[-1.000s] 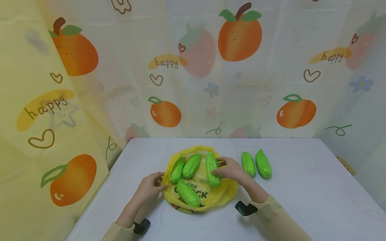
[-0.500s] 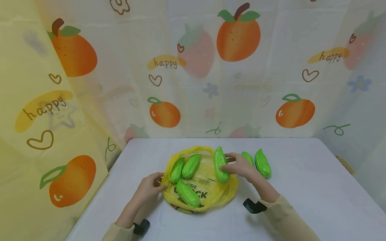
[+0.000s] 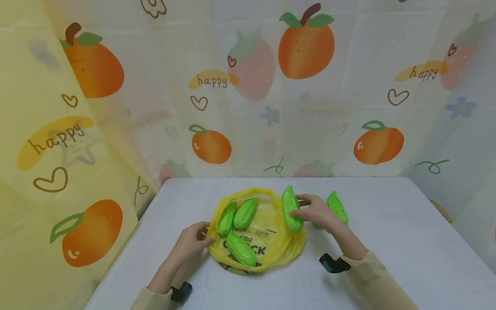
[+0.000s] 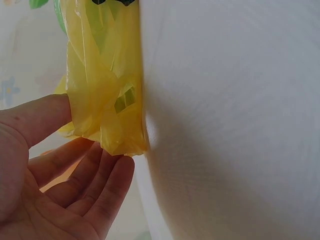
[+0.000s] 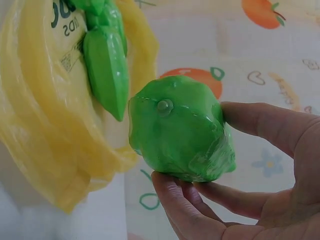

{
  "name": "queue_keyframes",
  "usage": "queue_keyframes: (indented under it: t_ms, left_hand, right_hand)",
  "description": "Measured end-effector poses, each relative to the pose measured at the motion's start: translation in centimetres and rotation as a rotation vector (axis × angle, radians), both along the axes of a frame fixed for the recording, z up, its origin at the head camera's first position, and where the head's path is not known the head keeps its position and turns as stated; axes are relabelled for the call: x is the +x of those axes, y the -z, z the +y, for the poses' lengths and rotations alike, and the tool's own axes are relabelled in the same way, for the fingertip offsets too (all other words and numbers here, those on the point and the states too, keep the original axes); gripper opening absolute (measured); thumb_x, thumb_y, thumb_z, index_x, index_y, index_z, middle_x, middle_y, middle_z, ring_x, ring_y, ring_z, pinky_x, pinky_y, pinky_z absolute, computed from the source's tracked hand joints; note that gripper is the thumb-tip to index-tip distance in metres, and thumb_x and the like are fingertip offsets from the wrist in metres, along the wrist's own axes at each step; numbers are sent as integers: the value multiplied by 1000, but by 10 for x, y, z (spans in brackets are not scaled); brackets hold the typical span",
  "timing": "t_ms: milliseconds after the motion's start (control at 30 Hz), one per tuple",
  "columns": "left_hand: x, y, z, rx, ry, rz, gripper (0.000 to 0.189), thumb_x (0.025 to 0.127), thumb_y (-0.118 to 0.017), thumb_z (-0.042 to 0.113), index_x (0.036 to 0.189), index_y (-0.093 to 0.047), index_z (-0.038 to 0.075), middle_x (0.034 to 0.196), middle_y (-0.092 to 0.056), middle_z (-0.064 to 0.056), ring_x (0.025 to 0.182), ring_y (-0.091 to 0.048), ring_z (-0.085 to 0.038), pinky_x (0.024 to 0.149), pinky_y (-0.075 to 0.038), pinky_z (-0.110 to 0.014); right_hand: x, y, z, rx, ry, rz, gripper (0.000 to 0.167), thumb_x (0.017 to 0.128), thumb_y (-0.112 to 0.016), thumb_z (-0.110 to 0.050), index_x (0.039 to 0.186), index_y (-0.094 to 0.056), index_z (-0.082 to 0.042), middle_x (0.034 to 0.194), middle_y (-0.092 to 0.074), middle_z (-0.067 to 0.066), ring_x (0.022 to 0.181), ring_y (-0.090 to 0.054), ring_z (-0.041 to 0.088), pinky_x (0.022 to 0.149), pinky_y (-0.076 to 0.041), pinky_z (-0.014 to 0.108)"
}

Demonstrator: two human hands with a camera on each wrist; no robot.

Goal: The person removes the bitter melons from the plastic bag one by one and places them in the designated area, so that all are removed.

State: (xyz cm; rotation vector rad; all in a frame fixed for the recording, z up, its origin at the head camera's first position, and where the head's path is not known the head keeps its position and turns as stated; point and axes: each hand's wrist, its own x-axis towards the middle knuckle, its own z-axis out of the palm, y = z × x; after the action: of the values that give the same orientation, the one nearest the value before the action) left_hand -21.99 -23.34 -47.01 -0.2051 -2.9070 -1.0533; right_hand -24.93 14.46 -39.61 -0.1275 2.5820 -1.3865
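Green gourd (image 3: 291,211) farther right than before — pinched between thumb and fingers of the right grip (image 3: 315,212).

The word "happy" shows three times on the patterned cloth (image 3: 248,129), at left, upper middle and upper right of the head view, while the yellow bag (image 3: 283,249), lower centre, bears "KIDS" above a larger, partly covered word seemingly ending "OCK".

Beige sleeves (image 3: 377,277), black wrist cameras (image 3: 333,263)
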Motion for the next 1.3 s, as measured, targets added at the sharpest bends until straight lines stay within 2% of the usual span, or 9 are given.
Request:
queue_keyframes:
  t_ms: [333,467,767,933,1300]
  left_hand:
    - [0,-2,1,-4,3,-8,43,80,-77,20,119,-64,11,92,-66,0,79,-58,-11,71,-48,-31]
    - [1,-4,1,0,10,-7,42,80,-76,20,119,-64,10,93,-66,-1,79,-58,-12,70,-48,-31]
    - [2,-3,0,9,4,2,42,79,-76,18,119,-64,11,92,-66,1,78,-58,-11,70,-48,-30]
    - [2,-3,0,15,7,-2,41,79,-76,18,118,-64,11,92,-66,0,78,-57,-11,70,-47,-30]
    - [1,0,0,-2,-7,-1,42,79,-77,19,119,-64,11,92,-66,0,78,-57,-11,70,-47,-30]
  right_hand:
    - [4,-5,17,33,34,-6,73,82,-73,-31,140,-41,0,132,-50,26,107,-59,33,86,-52,40]
    - [5,-7,25,14,35,-15,74,82,-72,-29,141,-39,1,134,-47,28,109,-58,34,87,-52,40]
    - [2,-7,42,48,48,-21,76,83,-71,-31,142,-37,1,135,-46,29,105,-62,32,86,-52,39]
    - [1,-5,50,76,61,-22,77,83,-71,-35,143,-36,-1,136,-47,28,110,-58,34,89,-51,42]
    - [2,-5,67,27,85,-51,76,85,-69,-33,144,-34,0,138,-43,31,119,-51,41,91,-50,42]
